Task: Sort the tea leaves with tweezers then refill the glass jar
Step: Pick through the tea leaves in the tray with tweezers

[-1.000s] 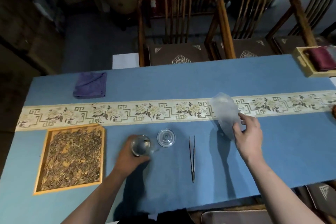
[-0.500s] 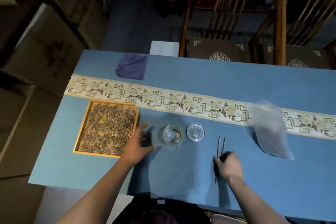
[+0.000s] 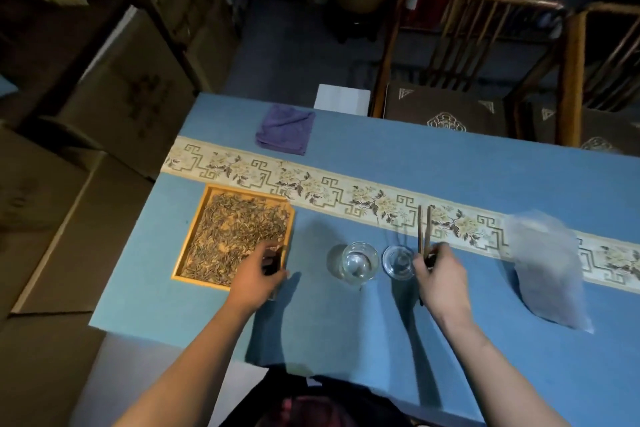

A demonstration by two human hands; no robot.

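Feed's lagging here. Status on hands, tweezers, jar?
Right hand holds tweezers, tips up. Left hand at tray corner. Glass jar open, lid beside it. Nothing blocking.

Glass jar (image 3: pixel 359 262) glossy, wood tray (image 3: pixel 207 210).
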